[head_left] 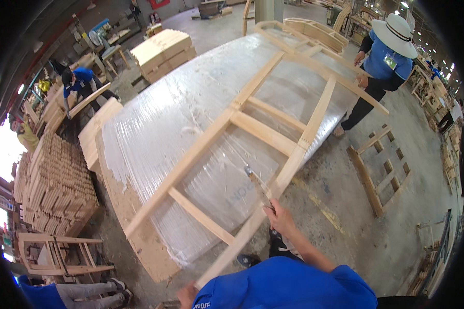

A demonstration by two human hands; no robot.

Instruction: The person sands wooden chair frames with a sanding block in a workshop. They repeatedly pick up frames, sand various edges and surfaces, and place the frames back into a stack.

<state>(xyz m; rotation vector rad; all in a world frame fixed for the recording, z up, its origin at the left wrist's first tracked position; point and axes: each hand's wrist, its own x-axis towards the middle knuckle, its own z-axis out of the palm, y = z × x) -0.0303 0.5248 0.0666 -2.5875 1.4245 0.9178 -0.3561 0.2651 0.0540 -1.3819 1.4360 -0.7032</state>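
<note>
A large ladder-like wooden frame (265, 133) of pale rails and crosspieces lies over a bed covered in clear plastic sheeting (201, 123). My left hand (187, 295) is closed at the near end of the frame's right rail, partly hidden by my blue sleeve. Further along this rail, my right hand (282, 219) is closed around a slender tool (256, 180) with a metal end and a brownish handle. Its metal tip points away from me over the plastic, and its exact kind is unclear. At the far end, a second, curved wooden frame (314, 63) meets the first.
A co-worker (389, 64) in a wide white hat stands at the far right with hands on the curved frame. A small wooden frame (379, 167) lies on the floor at right. Wood stacks (162, 51) stand at far left, more stacked pieces (62, 185) at left. Another person (82, 85) handles a board.
</note>
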